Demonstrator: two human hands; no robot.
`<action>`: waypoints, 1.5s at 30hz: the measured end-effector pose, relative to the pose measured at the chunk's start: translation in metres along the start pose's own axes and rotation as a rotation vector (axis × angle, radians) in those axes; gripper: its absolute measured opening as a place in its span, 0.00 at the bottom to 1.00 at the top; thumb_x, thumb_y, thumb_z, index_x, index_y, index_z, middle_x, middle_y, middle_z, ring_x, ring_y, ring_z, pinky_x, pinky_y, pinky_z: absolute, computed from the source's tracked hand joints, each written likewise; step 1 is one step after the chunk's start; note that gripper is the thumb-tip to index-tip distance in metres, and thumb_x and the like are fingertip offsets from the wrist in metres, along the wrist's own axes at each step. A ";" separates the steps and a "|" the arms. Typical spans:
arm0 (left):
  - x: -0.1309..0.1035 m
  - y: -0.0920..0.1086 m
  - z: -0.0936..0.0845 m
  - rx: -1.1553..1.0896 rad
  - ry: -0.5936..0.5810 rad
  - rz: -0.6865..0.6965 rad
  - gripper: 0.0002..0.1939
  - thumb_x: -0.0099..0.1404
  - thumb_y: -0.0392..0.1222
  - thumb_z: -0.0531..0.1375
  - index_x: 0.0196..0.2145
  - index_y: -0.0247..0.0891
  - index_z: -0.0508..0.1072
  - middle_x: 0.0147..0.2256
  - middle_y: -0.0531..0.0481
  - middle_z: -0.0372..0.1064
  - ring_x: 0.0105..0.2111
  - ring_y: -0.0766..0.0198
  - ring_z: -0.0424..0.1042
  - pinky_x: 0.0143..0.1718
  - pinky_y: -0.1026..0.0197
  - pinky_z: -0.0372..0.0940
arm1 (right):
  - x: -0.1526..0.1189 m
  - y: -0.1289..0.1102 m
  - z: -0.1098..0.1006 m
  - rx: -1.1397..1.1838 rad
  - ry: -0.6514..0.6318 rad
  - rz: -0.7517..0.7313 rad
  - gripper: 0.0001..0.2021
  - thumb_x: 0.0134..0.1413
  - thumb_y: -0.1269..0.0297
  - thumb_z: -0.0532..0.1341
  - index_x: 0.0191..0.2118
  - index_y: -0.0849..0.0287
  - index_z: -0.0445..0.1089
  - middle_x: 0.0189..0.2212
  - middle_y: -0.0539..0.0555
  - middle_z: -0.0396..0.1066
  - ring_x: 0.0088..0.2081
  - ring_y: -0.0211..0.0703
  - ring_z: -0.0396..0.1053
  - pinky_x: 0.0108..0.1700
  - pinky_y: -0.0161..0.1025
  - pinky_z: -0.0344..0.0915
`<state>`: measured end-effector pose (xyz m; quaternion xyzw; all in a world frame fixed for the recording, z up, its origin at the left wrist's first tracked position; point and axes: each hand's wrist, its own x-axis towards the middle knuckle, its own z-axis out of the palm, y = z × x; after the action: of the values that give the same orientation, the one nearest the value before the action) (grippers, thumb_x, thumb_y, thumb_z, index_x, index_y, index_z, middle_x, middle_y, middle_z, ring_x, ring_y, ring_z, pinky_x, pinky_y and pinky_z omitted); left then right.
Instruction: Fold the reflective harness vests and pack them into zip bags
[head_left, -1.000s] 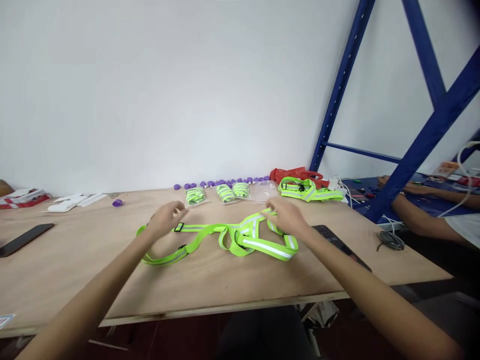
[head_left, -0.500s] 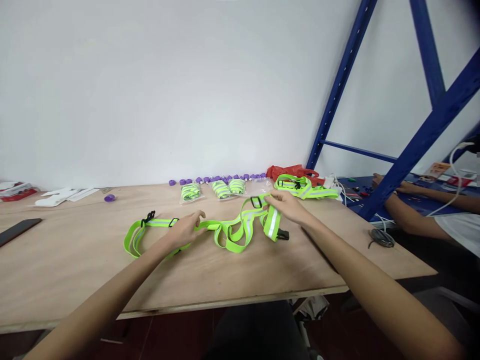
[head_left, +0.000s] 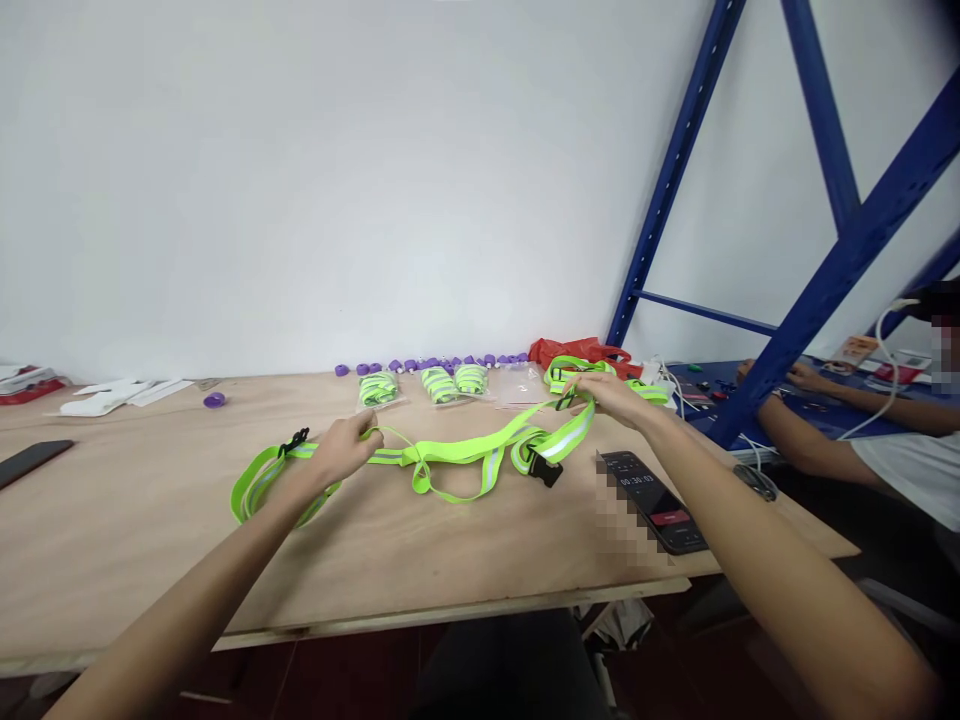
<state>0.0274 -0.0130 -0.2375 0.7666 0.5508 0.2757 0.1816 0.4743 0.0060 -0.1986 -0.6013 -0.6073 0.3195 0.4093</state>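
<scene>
A neon-green reflective strap harness (head_left: 465,448) stretches across the table between my two hands. My left hand (head_left: 343,447) is closed on its left portion, where a loop with a black buckle (head_left: 294,442) lies beside the wrist. My right hand (head_left: 609,395) pinches the strap near a black slider (head_left: 564,402) at the other end. Below that hand hangs a black side-release buckle (head_left: 544,467). Slack strap loops droop between the hands onto the wood.
Bagged green straps (head_left: 379,387) and purple pieces (head_left: 431,364) line the wall side. Another green harness (head_left: 649,390) lies by a red bag (head_left: 577,350). A phone (head_left: 652,502) rests near my right forearm. A blue metal frame (head_left: 795,310) stands right; a co-worker's arm (head_left: 802,440) is beyond.
My right hand has moved right and slightly up with the strap, and my left hand slightly left. The strap between them is straighter. The phone is now uncovered.
</scene>
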 end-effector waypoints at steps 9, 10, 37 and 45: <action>0.001 0.030 -0.025 -0.878 -0.125 -0.138 0.23 0.54 0.46 0.67 0.40 0.43 0.57 0.18 0.64 0.51 0.16 0.72 0.52 0.18 0.69 0.49 | 0.011 0.028 0.033 -0.432 0.131 -0.072 0.06 0.46 0.72 0.60 0.24 0.57 0.73 0.28 0.54 0.77 0.37 0.49 0.72 0.38 0.38 0.63; 0.001 0.033 -0.027 -0.889 -0.121 -0.114 0.24 0.55 0.47 0.68 0.41 0.42 0.58 0.17 0.64 0.51 0.15 0.72 0.50 0.18 0.70 0.47 | 0.010 0.024 0.038 -0.462 0.157 -0.089 0.06 0.49 0.70 0.60 0.24 0.57 0.73 0.28 0.55 0.77 0.37 0.50 0.72 0.38 0.38 0.62; 0.006 0.096 -0.092 0.071 -0.246 0.187 0.22 0.61 0.55 0.63 0.48 0.40 0.77 0.38 0.48 0.72 0.37 0.59 0.69 0.34 0.64 0.59 | -0.006 -0.085 0.026 -0.583 -0.049 -0.555 0.14 0.36 0.76 0.59 0.34 0.57 0.69 0.37 0.54 0.71 0.39 0.47 0.66 0.38 0.38 0.57; 0.002 0.093 -0.101 0.059 -0.105 -0.013 0.17 0.63 0.57 0.60 0.38 0.39 0.71 0.21 0.54 0.67 0.19 0.64 0.65 0.20 0.65 0.58 | -0.007 -0.080 -0.013 -0.156 -0.270 -0.337 0.13 0.47 0.54 0.66 0.28 0.58 0.67 0.29 0.51 0.70 0.33 0.44 0.66 0.37 0.39 0.60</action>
<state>0.0343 -0.0441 -0.1040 0.7814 0.5533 0.2176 0.1893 0.4482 -0.0085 -0.1232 -0.4729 -0.7714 0.2761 0.3242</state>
